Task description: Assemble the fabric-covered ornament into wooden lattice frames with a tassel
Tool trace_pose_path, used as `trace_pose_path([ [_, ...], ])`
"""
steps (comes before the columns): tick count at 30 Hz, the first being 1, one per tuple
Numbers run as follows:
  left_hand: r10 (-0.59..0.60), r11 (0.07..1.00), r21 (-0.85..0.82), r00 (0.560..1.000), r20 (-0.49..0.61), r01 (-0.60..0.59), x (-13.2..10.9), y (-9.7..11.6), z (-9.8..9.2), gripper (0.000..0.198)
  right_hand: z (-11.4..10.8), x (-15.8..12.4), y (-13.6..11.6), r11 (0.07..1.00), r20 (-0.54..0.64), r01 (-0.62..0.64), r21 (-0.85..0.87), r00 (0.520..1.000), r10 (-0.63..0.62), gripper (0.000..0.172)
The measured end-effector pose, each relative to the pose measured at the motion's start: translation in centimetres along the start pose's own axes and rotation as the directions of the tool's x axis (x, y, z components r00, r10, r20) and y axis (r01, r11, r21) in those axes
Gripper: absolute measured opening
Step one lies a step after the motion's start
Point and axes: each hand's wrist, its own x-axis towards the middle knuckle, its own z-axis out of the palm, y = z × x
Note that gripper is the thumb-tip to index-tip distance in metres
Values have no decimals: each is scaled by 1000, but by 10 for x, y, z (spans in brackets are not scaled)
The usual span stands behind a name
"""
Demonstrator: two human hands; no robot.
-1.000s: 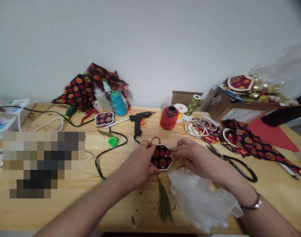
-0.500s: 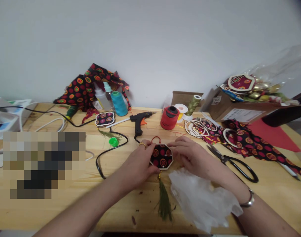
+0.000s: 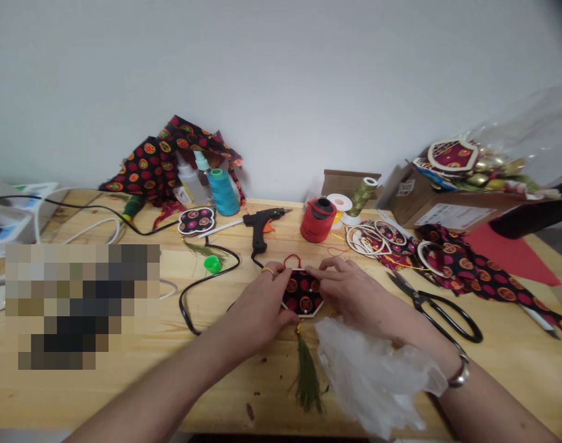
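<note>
A pale wooden workbench point(image 3: 262, 394) runs across the view below a white wall, and, with the work at its centre as the clock's hub, a cardboard box point(image 3: 451, 215) sits at 2 o'clock, holding a clear plastic bag point(image 3: 516, 129) of gold ornaments. A white plastic bag point(image 3: 368, 375) lies at 4 o'clock, just beside the right hand. Black fabric with red circles point(image 3: 474, 264) spreads at 3 o'clock, and a second heap of it point(image 3: 147, 172) stands at 10 o'clock against the wall. Black-handled scissors point(image 3: 435, 307) lie at 3 o'clock, a black glue gun point(image 3: 257, 224) at 11, a red thread spool point(image 3: 316, 220) at 12, a teal thread cone point(image 3: 222, 192) at 11 and a green cap point(image 3: 212, 264) at 10. The octagonal ornament point(image 3: 303, 292), faced with black and red printed fabric, lies flat on the bench between the 2 hands, near the person. The left hand point(image 3: 260, 307) grasps its left side, fingers curled over the edge, while the right hand point(image 3: 350, 292) presses its extended fingers onto the upper right face. A red cord loop point(image 3: 292, 261) rises at 12 o'clock from the ornament, and a green tassel point(image 3: 306, 381) hangs at 6.
</note>
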Motion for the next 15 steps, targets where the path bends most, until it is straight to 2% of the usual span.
trace_pose_path([
  [4, 4, 1000, -20, 1000, -15, -5, 0, -2, 1, 58, -2, 0, -1, 1000, -10, -8, 16, 1000, 8, 20],
  [9, -18, 999, -35, 997, -72, 16, -2, -1, 3, 79, -1, 0, -3, 1000, -20, -16, 11, 1000, 16, 20],
  [15, -62, 998, -15, 989, -131, 61, -12, 4, 8, 76, 1, 0, -2, 1000, -38, -8, -11, 999, 8, 21],
])
